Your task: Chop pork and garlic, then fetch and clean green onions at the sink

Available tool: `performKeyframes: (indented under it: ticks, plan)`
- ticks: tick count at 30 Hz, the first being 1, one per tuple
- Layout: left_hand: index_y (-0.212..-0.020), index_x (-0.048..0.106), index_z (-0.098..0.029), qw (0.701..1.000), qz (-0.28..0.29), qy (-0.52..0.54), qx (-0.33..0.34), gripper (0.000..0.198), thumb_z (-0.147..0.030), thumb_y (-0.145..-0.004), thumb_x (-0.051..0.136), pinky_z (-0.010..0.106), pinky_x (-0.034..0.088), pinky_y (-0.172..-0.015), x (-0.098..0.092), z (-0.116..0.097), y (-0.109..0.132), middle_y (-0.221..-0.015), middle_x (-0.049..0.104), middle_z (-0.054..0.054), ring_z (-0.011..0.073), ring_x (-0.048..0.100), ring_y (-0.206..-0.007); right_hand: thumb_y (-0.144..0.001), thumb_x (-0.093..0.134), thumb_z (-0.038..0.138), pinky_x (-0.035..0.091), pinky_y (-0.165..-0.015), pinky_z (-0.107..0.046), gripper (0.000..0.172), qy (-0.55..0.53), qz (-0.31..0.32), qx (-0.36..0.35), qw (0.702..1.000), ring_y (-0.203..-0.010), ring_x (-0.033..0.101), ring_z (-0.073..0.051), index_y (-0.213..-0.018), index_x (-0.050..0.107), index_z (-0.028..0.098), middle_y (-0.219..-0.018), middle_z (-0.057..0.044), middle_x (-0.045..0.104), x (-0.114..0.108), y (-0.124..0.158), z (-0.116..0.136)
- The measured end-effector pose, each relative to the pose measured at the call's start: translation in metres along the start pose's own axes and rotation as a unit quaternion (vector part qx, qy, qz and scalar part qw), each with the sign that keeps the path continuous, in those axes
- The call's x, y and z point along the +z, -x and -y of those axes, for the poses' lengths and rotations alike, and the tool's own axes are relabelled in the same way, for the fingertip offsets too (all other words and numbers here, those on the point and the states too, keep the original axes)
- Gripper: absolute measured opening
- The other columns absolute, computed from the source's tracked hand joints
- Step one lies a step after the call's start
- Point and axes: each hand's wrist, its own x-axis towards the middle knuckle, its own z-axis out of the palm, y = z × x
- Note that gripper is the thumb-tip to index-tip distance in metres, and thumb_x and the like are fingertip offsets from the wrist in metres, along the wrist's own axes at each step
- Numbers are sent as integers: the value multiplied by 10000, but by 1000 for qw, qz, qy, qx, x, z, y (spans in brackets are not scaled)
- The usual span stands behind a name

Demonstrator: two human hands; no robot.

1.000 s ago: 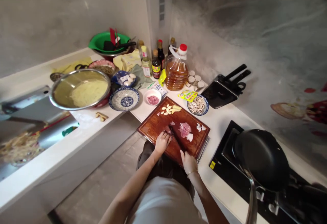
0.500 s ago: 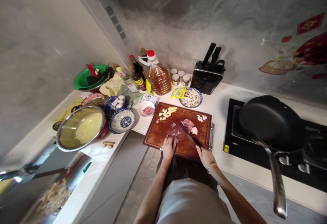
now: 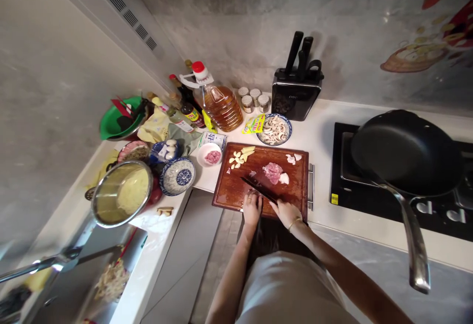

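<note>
On the brown cutting board (image 3: 231, 193), my right hand (image 3: 287, 214) is closed around the handle of a kitchen knife (image 3: 257, 189). Its dark blade points left and lies low over the board, just beyond my left hand (image 3: 252, 208). That hand's fingers are bent down onto a piece of meat near the front edge, mostly hidden under them. A larger lump of raw meat (image 3: 272, 172) with a white fatty piece (image 3: 284, 178) lies farther back. Peeled garlic cloves (image 3: 236, 159) and ginger pieces (image 3: 247, 150) sit at the back left, white scraps (image 3: 293, 158) at the back right.
Behind the board stand a bowl of sliced mushrooms (image 3: 274, 130), a knife block (image 3: 296, 93) and a big oil jug (image 3: 221, 107). A small bowl of meat (image 3: 210, 155), a patterned bowl (image 3: 178, 177) and a steel bowl (image 3: 105, 208) are leftward. A frying pan (image 3: 404, 154) rests on the stove, handle jutting forward.
The knife has swung left and nearer my left hand, with its blade now past the fingers. The larger meat lump stays on the board. The camera view has shifted slightly.
</note>
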Motion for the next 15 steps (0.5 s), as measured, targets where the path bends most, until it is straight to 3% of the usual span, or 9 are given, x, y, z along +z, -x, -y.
performKeyframes:
  ticks: [5,12,15]
  plan:
    - [-978,559,-169,1000,10,10,4,192,-235,-868,416,410,412,-892,0,3,0,-1012,598,99,211,484,-1068,-881,232,521,441,-642,-314,545,-3,-4,-15,1000,-752,649,-248,-909,612,131,-778,-151,672,-8,-14,6]
    - [-1039,567,-183,999,-20,13,-43,238,-267,-864,430,379,415,-894,-3,7,3,-1094,549,108,203,492,-1054,-895,198,501,424,-705,-282,545,-80,23,37,996,-787,641,-205,-892,633,171,-846,-113,676,-3,1,-47]
    - [-1042,569,-174,998,-27,8,-49,245,-279,-853,453,366,422,-884,1,10,6,-1097,537,115,206,493,-1054,-904,187,473,418,-743,-270,523,-97,-7,29,995,-838,632,-193,-988,610,177,-940,-105,663,-5,7,-50]
